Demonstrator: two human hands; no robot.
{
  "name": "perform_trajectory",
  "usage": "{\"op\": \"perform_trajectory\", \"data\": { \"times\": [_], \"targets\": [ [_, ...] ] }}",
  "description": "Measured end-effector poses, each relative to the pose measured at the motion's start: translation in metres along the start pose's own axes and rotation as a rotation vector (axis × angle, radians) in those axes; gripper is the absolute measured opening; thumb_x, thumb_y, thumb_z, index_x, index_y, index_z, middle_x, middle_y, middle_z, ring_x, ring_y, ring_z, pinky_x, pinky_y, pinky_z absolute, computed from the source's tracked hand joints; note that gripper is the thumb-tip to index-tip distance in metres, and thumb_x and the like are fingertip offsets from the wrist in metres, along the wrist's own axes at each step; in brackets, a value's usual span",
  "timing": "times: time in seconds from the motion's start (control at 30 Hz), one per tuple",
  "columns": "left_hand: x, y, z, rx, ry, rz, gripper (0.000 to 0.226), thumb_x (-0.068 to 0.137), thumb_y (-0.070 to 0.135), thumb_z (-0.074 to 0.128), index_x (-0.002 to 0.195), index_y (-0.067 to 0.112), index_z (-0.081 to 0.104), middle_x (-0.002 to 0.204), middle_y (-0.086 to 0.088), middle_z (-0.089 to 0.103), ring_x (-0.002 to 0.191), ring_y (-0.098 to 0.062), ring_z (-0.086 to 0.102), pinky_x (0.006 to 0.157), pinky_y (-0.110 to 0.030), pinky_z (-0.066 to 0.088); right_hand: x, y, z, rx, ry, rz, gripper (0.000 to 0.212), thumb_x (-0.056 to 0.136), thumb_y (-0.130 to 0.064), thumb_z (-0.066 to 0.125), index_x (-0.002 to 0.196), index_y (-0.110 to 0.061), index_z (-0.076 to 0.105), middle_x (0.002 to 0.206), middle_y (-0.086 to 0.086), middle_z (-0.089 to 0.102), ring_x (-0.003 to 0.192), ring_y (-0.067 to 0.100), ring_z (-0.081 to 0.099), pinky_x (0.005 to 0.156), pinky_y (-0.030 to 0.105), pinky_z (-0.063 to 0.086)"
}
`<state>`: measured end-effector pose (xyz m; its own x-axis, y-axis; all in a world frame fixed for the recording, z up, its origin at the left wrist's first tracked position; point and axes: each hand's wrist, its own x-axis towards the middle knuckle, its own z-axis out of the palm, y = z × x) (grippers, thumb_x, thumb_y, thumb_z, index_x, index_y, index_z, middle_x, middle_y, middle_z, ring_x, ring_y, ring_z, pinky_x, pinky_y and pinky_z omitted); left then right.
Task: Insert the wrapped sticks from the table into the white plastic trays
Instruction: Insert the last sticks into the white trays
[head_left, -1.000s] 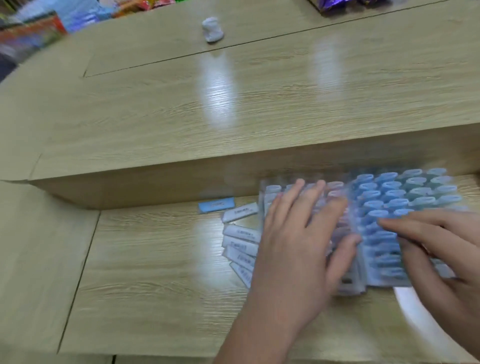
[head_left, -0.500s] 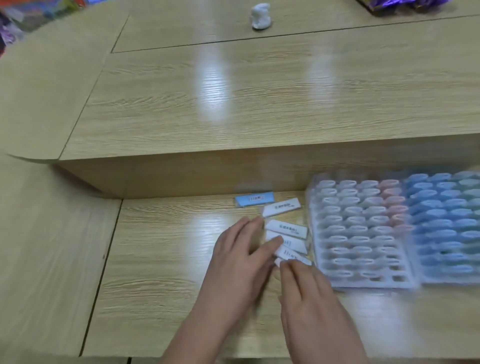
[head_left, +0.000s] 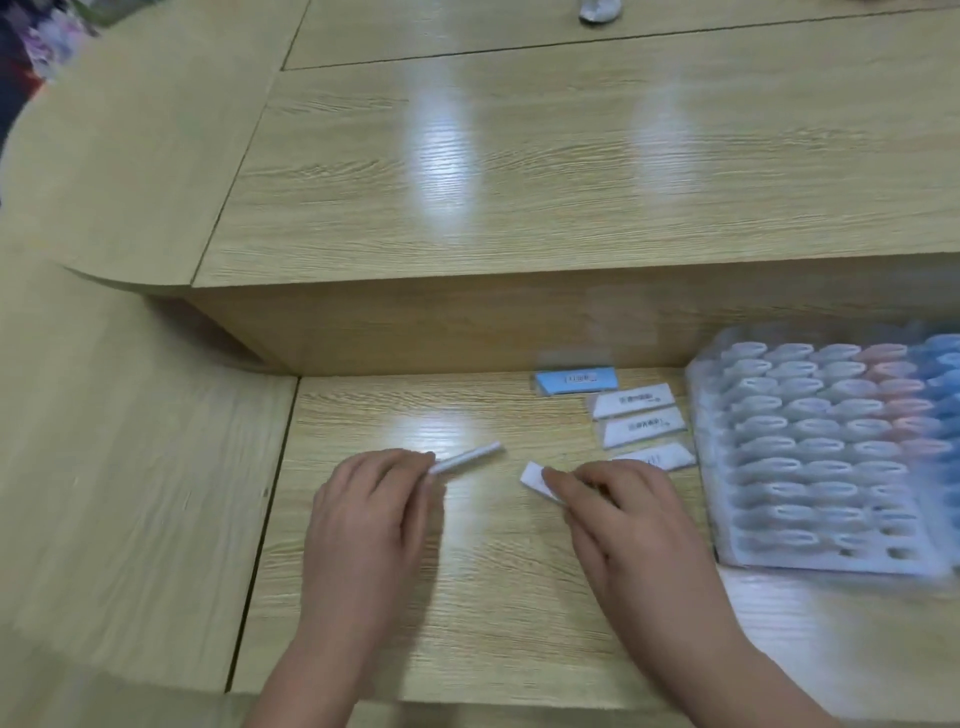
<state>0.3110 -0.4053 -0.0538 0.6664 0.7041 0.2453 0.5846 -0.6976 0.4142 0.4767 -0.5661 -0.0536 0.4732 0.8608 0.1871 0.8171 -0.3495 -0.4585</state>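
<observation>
My left hand (head_left: 371, 512) holds one white wrapped stick (head_left: 467, 458) by its near end, the stick pointing up and right above the table. A second white wrapped stick (head_left: 535, 479) is held by my right hand (head_left: 618, 512), with only its left tip showing. Three white wrapped sticks (head_left: 641, 426) and a blue one (head_left: 576, 380) lie flat on the lower table, left of the white plastic tray (head_left: 810, 558). That tray is filled with white, pink and blue sticks standing in its slots.
A raised wooden tabletop (head_left: 519, 182) steps up behind the lower work surface (head_left: 467, 597). A small crumpled white object (head_left: 600, 10) lies at the far edge. Colourful items (head_left: 47, 36) sit blurred at the top left corner.
Both hands left the tray and reached to the loose sticks on its left. Each hand has taken one stick, and the two hands have moved apart. The view shifted left.
</observation>
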Motion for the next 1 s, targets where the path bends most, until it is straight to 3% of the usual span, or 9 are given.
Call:
{"op": "perform_trajectory", "data": {
  "times": [0.17,0.3,0.37,0.43,0.5,0.63,0.8,0.87,1.0],
  "targets": [
    [-0.004,0.016,-0.01,-0.216,0.039,-0.17,0.021,0.096,0.032,0.048,0.107,0.026,0.065,0.091,0.02,0.062,0.083,-0.003,0.058,0.067,-0.022,0.046,0.006,-0.001,-0.012,0.115,0.013,0.037,0.052,0.07,-0.003,0.081,0.119,-0.018,0.069,0.103,-0.004,0.067,0.092,0.019,0.065,0.073,0.032,0.056],
    [-0.002,0.043,-0.015,-0.437,0.076,-0.25,0.011,0.092,0.034,0.056,0.095,0.039,0.065,0.091,0.018,0.062,0.082,-0.007,0.061,0.062,-0.011,0.044,0.005,-0.002,-0.029,0.451,0.052,0.12,0.048,0.079,-0.008,0.074,0.12,-0.031,0.066,0.107,-0.017,0.063,0.084,0.001,0.062,0.068,0.009,0.045],
    [0.0,0.058,-0.019,-0.541,0.084,-0.272,0.013,0.09,0.041,0.054,0.093,0.042,0.066,0.092,0.015,0.065,0.082,-0.009,0.063,0.062,-0.012,0.047,0.002,-0.008,-0.041,0.664,0.08,0.195,0.047,0.079,-0.01,0.071,0.115,-0.04,0.067,0.107,-0.017,0.065,0.091,0.003,0.064,0.071,0.005,0.044],
    [0.004,0.072,-0.023,-0.612,0.092,-0.281,0.016,0.088,0.046,0.053,0.093,0.042,0.067,0.09,0.01,0.067,0.08,-0.013,0.065,0.064,-0.02,0.052,-0.003,-0.011,-0.057,0.83,0.102,0.25,0.046,0.079,-0.012,0.069,0.112,-0.045,0.068,0.109,-0.014,0.068,0.094,0.008,0.067,0.074,0.009,0.048],
    [0.009,0.088,-0.027,-0.641,0.126,-0.265,0.016,0.087,0.048,0.053,0.092,0.042,0.068,0.086,0.008,0.068,0.076,-0.012,0.066,0.066,-0.018,0.052,-0.01,-0.007,-0.076,0.918,0.144,0.267,0.046,0.08,-0.01,0.067,0.11,-0.045,0.07,0.109,-0.012,0.072,0.099,0.009,0.068,0.079,0.01,0.048],
    [0.022,0.134,-0.025,-0.725,0.139,-0.196,0.013,0.087,0.045,0.055,0.09,0.046,0.068,0.08,0.011,0.068,0.07,-0.009,0.065,0.064,-0.01,0.048,-0.026,0.022,-0.119,0.894,0.316,0.328,0.048,0.082,0.001,0.067,0.104,-0.041,0.074,0.103,-0.013,0.075,0.093,-0.001,0.069,0.078,0.004,0.047],
    [0.032,0.196,-0.005,-0.695,0.043,-0.036,0.01,0.089,0.038,0.059,0.092,0.045,0.065,0.085,0.016,0.066,0.072,-0.008,0.063,0.062,-0.007,0.044,-0.046,0.091,-0.156,0.783,0.481,0.367,0.047,0.075,-0.012,0.083,0.11,-0.039,0.07,0.1,-0.003,0.072,0.078,0.008,0.066,0.078,0.011,0.051],
    [0.033,0.213,0.003,-0.655,0.011,0.025,0.007,0.088,0.035,0.062,0.093,0.041,0.064,0.085,0.017,0.065,0.073,-0.007,0.062,0.064,-0.006,0.043,-0.051,0.115,-0.164,0.822,0.502,0.395,0.044,0.071,-0.019,0.076,0.111,-0.035,0.071,0.095,0.001,0.072,0.079,0.012,0.068,0.079,0.014,0.053],
    [0.032,0.24,0.015,-0.568,-0.019,0.124,0.007,0.086,0.035,0.065,0.092,0.037,0.063,0.08,0.018,0.061,0.07,-0.005,0.06,0.063,-0.015,0.046,-0.058,0.144,-0.175,0.668,0.488,0.356,0.028,0.079,-0.031,0.083,0.104,-0.035,0.073,0.099,-0.005,0.073,0.085,0.012,0.071,0.081,0.017,0.055]
  ]
}}
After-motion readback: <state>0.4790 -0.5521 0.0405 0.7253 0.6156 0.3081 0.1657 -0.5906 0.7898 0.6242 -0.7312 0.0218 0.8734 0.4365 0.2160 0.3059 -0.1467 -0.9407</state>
